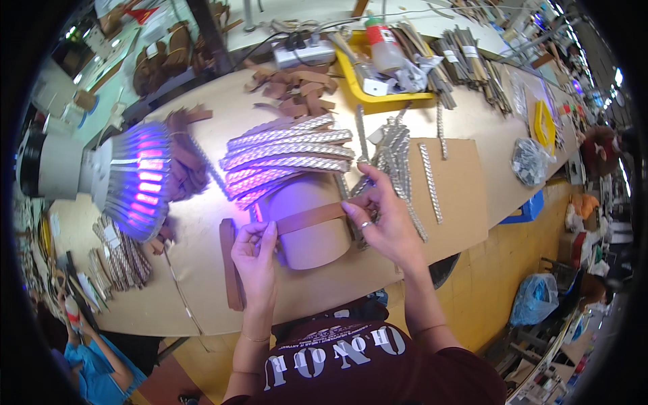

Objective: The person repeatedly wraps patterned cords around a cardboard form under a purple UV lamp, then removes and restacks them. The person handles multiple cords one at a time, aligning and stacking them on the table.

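A brown leather strip point(312, 219) is stretched across a tan cardboard cylinder point(314, 248) lying on the table. My left hand point(255, 244) pinches the strip's left end. My right hand point(379, 214) pinches the other end between thumb and fingers. Several pale braided straps point(287, 156) are wound around the far part of the cylinder. Left of my left hand lies a stack of brown strips point(231, 263). Beyond my right hand is a bundle of grey braided strips point(393, 152), partly on a cardboard sheet point(459, 196).
A lamp point(138, 181) with a ribbed, glowing head stands at the left. At the back are brown leather scraps point(297, 91), a power strip point(304, 52) and a yellow tray point(354, 88) holding a bottle point(385, 50). Another person in blue point(101, 364) is at lower left.
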{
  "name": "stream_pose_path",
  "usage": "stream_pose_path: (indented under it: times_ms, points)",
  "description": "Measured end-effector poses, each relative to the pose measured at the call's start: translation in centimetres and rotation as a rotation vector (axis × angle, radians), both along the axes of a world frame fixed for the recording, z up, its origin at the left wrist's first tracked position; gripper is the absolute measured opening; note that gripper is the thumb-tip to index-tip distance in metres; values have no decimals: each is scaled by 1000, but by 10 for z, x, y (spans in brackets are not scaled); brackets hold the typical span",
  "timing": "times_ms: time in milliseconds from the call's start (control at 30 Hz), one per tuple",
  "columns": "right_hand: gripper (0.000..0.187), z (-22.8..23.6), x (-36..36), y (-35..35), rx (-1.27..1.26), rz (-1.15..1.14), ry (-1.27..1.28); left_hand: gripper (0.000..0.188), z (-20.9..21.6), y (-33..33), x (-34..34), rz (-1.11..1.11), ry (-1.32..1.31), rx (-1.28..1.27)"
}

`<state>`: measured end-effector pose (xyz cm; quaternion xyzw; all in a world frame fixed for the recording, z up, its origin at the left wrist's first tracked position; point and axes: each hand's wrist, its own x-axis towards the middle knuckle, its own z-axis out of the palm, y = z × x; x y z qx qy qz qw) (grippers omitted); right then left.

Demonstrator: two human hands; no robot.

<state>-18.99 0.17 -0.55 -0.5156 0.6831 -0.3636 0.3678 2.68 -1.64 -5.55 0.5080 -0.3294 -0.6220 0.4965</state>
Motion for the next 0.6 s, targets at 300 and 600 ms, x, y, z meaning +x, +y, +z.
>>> stream_pose_path:
  times_ms: [300, 600]
  points:
    - [45, -29, -73, 30, -76, -529, 424, 23, -8, 8, -1, 173, -35, -60]
    - [36, -30, -119, 41, 303, -530, 299, 21, 15, 26, 14, 281, -317, -326]
